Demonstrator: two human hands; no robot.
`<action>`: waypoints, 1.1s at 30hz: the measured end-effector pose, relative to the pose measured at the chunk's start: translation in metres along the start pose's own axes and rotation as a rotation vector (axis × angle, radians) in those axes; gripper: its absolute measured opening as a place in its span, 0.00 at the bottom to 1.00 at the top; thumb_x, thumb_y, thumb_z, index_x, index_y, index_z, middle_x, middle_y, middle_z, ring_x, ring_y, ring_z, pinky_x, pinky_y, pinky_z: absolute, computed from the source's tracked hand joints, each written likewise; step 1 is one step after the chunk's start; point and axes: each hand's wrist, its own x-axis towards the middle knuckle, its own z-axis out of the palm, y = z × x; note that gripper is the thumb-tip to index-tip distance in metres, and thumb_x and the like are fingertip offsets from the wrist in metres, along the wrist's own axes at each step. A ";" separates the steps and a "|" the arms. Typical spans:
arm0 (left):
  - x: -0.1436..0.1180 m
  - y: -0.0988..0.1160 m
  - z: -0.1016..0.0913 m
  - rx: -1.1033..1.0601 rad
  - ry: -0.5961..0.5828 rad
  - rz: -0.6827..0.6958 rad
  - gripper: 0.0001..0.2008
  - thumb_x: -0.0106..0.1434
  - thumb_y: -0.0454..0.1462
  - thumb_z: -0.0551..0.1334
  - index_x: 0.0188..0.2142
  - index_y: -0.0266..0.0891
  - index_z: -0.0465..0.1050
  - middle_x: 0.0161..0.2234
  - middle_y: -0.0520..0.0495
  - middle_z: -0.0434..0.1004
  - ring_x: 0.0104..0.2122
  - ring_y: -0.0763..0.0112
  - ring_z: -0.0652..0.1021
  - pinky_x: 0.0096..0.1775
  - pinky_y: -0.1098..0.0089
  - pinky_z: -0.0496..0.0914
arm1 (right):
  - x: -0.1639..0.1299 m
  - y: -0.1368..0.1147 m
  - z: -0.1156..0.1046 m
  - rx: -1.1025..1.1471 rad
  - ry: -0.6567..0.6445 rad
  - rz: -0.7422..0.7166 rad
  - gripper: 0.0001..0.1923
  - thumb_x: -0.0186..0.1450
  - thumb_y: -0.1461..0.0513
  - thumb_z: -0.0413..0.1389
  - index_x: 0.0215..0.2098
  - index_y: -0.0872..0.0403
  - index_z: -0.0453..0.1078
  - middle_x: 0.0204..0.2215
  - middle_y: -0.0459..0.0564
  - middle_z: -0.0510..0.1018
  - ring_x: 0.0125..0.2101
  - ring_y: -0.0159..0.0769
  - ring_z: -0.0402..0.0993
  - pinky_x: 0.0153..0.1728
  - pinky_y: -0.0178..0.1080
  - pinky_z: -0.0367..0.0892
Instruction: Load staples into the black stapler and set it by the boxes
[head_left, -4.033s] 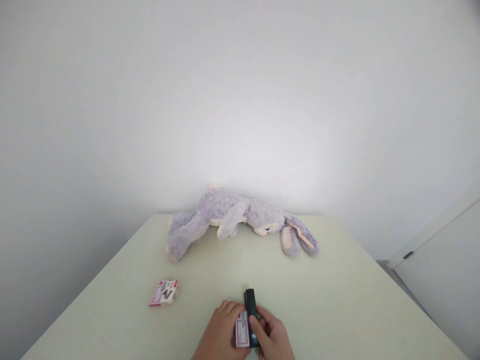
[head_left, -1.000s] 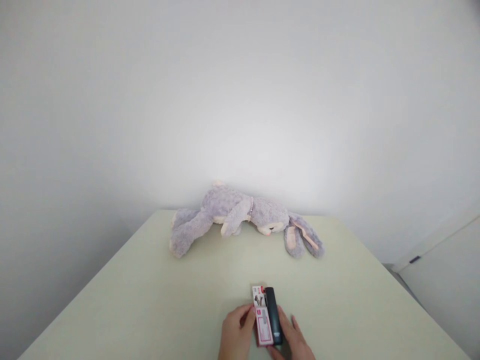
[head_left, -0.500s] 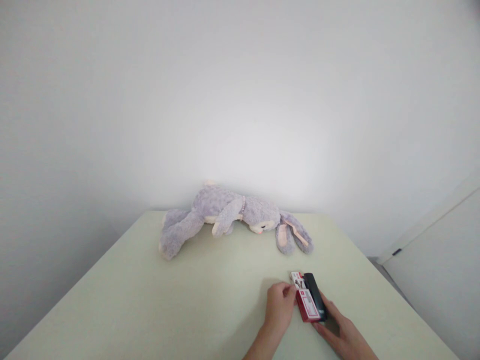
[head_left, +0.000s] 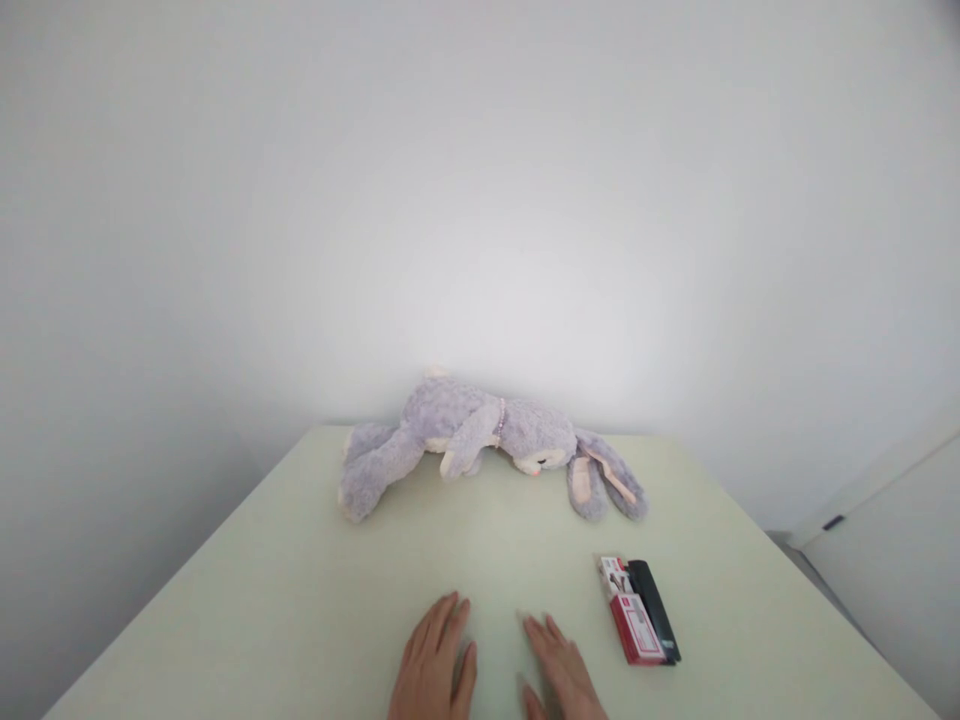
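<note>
My left hand (head_left: 435,665) lies palm down at the front middle of the table, fingers stretched out and holding nothing. Just right of it is my right hand (head_left: 561,668), also open, a little blurred. Off to the right of that hand, and apart from it, sit a red and white box (head_left: 636,630), a small white packet with a dark picture (head_left: 615,576) and a long black object that looks like a stapler (head_left: 654,610). These three lie close together, side by side.
A grey plush rabbit (head_left: 457,420) lies on its side along the back of the pale green table (head_left: 247,610), ears toward the right. Behind it rises a white wall (head_left: 480,200). A white panel with a dark fitting (head_left: 834,522) stands beyond the right edge.
Both hands have let go of the box, packet and black object and moved left, now spread flat on the table. The view has shifted slightly, so everything sits further right.
</note>
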 end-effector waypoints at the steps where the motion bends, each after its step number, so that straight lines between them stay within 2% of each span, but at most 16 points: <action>1: -0.010 -0.007 0.005 0.114 0.026 0.059 0.27 0.69 0.43 0.57 0.67 0.49 0.63 0.65 0.49 0.70 0.61 0.62 0.73 0.58 0.61 0.70 | 0.003 -0.002 0.012 -0.075 -0.012 -0.033 0.28 0.64 0.59 0.50 0.63 0.44 0.70 0.61 0.48 0.75 0.60 0.49 0.72 0.59 0.53 0.70; 4: -0.027 -0.016 0.016 0.341 0.087 0.132 0.32 0.69 0.44 0.56 0.71 0.50 0.54 0.66 0.51 0.67 0.62 0.61 0.72 0.57 0.61 0.68 | 0.005 -0.003 0.034 -0.256 0.026 -0.059 0.32 0.65 0.56 0.52 0.68 0.40 0.63 0.65 0.45 0.68 0.62 0.54 0.69 0.60 0.61 0.65; 8: -0.029 -0.013 0.017 0.408 0.093 0.132 0.34 0.69 0.45 0.55 0.72 0.50 0.49 0.67 0.52 0.66 0.63 0.61 0.70 0.60 0.60 0.62 | 0.002 -0.004 0.042 -0.341 0.078 -0.070 0.33 0.67 0.54 0.50 0.70 0.39 0.57 0.67 0.44 0.64 0.64 0.54 0.66 0.62 0.61 0.60; 18: -0.026 -0.012 0.014 0.456 0.092 0.158 0.34 0.70 0.46 0.54 0.72 0.48 0.49 0.68 0.51 0.64 0.64 0.61 0.68 0.61 0.58 0.57 | 0.001 -0.007 0.041 -0.385 0.093 -0.071 0.32 0.67 0.54 0.49 0.69 0.40 0.60 0.68 0.42 0.62 0.65 0.54 0.64 0.64 0.62 0.55; 23: -0.027 -0.012 0.017 0.429 0.086 0.132 0.34 0.70 0.45 0.53 0.72 0.50 0.47 0.68 0.52 0.65 0.64 0.61 0.68 0.62 0.60 0.57 | 0.001 -0.009 0.040 -0.391 0.099 -0.065 0.32 0.67 0.55 0.49 0.69 0.40 0.60 0.68 0.42 0.62 0.65 0.53 0.64 0.64 0.62 0.55; 29: -0.027 -0.013 0.018 0.468 0.103 0.153 0.33 0.70 0.46 0.54 0.72 0.49 0.49 0.68 0.52 0.64 0.65 0.63 0.66 0.64 0.60 0.54 | 0.002 -0.011 0.039 -0.371 0.100 -0.063 0.32 0.67 0.55 0.49 0.70 0.39 0.58 0.68 0.43 0.63 0.65 0.54 0.65 0.64 0.61 0.55; 33: -0.027 -0.013 0.018 0.467 0.096 0.138 0.33 0.69 0.45 0.53 0.72 0.50 0.50 0.68 0.53 0.65 0.64 0.62 0.67 0.63 0.60 0.56 | 0.003 -0.012 0.037 -0.352 0.096 -0.063 0.32 0.67 0.55 0.49 0.70 0.39 0.58 0.67 0.43 0.64 0.64 0.55 0.65 0.63 0.62 0.56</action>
